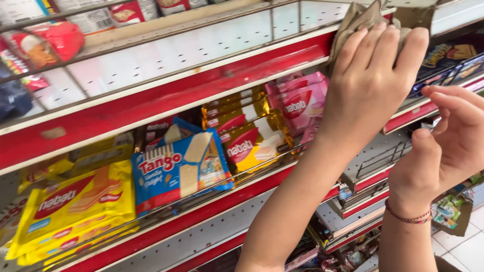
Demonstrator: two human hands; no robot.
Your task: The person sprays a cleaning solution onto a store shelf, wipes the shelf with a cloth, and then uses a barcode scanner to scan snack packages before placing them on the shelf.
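My left hand [375, 75] reaches up and presses a crumpled brown cloth [355, 20] against the front edge of the white perforated upper shelf [166, 55]; its fingers lie flat over the cloth. My right hand [446, 138], with a thin braided bracelet on the wrist, hovers lower at the right beside the red shelf edge [411, 113]. Its thumb and curled fingers are apart and I see nothing in them.
Below the upper shelf stand wafer packs: yellow [75, 206], blue [179, 168], gold [249, 143] and pink [300, 100], behind a wire rail. A red snack bag [50, 43] lies top left. Dark packs [448, 58] sit at the right, with lower shelves and white floor tiles [466, 247] beneath.
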